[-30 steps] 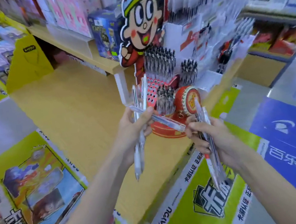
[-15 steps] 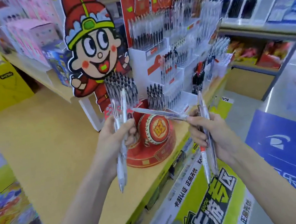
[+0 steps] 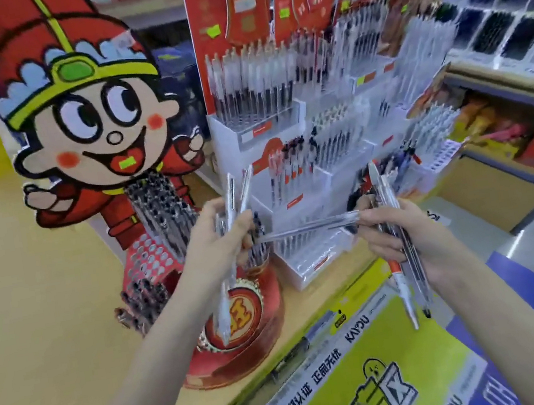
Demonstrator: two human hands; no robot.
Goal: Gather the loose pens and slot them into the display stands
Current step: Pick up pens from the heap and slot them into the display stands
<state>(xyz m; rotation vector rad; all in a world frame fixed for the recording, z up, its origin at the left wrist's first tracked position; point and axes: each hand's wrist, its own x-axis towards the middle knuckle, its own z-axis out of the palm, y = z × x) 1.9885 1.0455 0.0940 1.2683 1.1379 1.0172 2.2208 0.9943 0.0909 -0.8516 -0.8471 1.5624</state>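
Observation:
My left hand (image 3: 218, 246) grips a bundle of clear pens (image 3: 238, 194) that stand nearly upright through the fist. A second bundle of pens (image 3: 402, 272), one with an orange grip, runs through my right hand (image 3: 398, 234). A single clear pen (image 3: 307, 226) lies level between the two hands, with the fingertips of both hands on its ends. Behind the hands stands a red drum-shaped pen stand (image 3: 244, 337) with black-capped pens (image 3: 162, 207). White tiered display stands (image 3: 292, 170) full of pens rise to its right.
A large cartoon cardboard figure (image 3: 80, 119) in a red hat stands behind the red stand on the wooden shelf (image 3: 31, 307). Yellow and blue signs (image 3: 371, 377) hang below the shelf edge. More stock fills the shelves at the far right (image 3: 503, 28).
The view has come closer to the stands and risen. Both hands keep their bundles, and the single pen between them now lies nearly level instead of slanting.

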